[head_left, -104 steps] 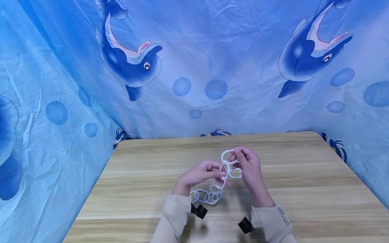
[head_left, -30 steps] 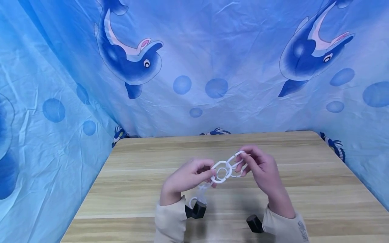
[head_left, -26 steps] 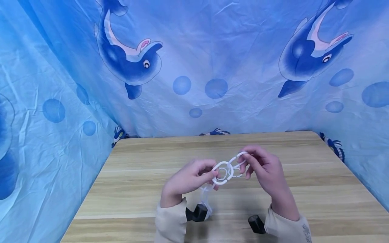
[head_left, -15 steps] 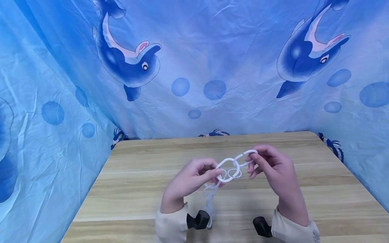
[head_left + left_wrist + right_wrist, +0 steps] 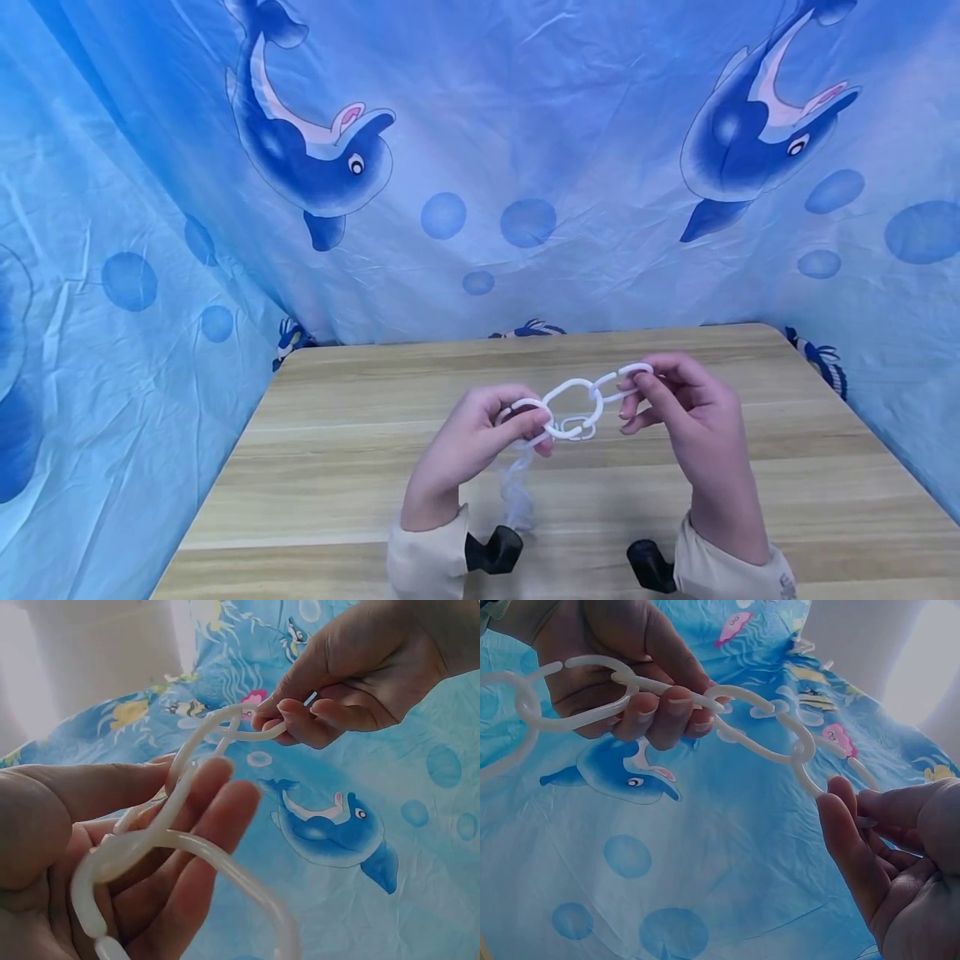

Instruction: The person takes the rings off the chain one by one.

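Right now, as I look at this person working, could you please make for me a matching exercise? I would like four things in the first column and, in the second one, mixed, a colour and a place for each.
Column one
1. chain
2. table
3. curtain
4. left sleeve

Column two
A. beige, around the forearm
B. white, pinched by the left grip and the right grip
C. blue with printed dolphins, hanging in the background
D. light wood grain, beneath both grips

Right pairs: 1-B, 2-D, 3-C, 4-A
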### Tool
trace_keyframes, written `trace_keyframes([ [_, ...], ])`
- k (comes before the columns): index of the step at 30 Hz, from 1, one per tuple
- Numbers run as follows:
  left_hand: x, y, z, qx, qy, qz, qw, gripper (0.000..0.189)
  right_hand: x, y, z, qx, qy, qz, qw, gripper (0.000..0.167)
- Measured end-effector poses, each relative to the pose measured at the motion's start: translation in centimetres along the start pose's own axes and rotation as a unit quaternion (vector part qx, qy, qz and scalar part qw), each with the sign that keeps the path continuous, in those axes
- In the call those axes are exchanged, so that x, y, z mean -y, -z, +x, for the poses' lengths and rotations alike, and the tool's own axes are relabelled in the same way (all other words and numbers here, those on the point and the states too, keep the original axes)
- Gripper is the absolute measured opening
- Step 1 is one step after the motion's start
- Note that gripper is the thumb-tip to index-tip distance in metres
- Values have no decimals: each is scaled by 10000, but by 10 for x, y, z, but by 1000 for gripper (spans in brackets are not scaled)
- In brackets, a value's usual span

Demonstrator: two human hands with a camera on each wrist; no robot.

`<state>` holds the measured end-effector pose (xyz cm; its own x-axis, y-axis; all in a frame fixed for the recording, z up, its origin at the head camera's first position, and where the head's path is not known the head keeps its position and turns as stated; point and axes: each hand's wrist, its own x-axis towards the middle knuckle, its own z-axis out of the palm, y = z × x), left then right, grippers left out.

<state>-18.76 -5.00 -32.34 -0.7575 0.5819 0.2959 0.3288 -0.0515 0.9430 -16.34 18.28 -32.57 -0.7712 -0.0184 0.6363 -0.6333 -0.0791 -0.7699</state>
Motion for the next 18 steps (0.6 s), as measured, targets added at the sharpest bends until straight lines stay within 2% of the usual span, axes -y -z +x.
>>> trace_keyframes([
  [5, 1, -3, 1, -135, -136, -264, 9995, 18, 1, 1, -1, -218, -173, -123, 9995, 22],
  [8, 2, -6, 2, -235, -356, -414, 9982, 21, 2, 1, -1, -358, -300, -191, 9987, 24],
  [18, 5, -14, 7, -791, -569, -617, 9933, 18, 2, 1, -1, -580, -167, 51, 9982, 24],
])
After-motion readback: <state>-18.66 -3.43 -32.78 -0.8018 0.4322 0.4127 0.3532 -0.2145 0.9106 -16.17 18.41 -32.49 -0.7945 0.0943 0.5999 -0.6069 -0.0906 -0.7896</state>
